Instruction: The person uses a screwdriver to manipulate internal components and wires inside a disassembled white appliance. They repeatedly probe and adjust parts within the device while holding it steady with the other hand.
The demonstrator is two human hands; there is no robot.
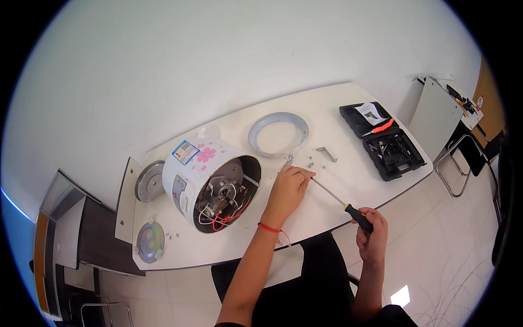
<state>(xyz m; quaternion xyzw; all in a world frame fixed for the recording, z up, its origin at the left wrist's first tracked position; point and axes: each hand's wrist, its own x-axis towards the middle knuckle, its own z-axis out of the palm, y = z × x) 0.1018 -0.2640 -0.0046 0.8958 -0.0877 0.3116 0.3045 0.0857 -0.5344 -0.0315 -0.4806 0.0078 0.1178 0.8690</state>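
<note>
My right hand is closed around the black handle of a screwdriver, whose long shaft slants up and left to my left hand. The shaft's tip meets the thumb side of my left hand. My left fingers are bent close together over the table, and what they hold is hidden. Just beyond them shows a small shiny metal piece. Left of this hand a white rice cooker body with pink flowers lies on its side. Its open underside faces me, showing red and white wires and metal parts.
A grey ring lies behind my left hand. Near it are a bent metal bracket and several small screws. At right, a black tool case stands open with an orange-handled tool. Round metal plates lie at left.
</note>
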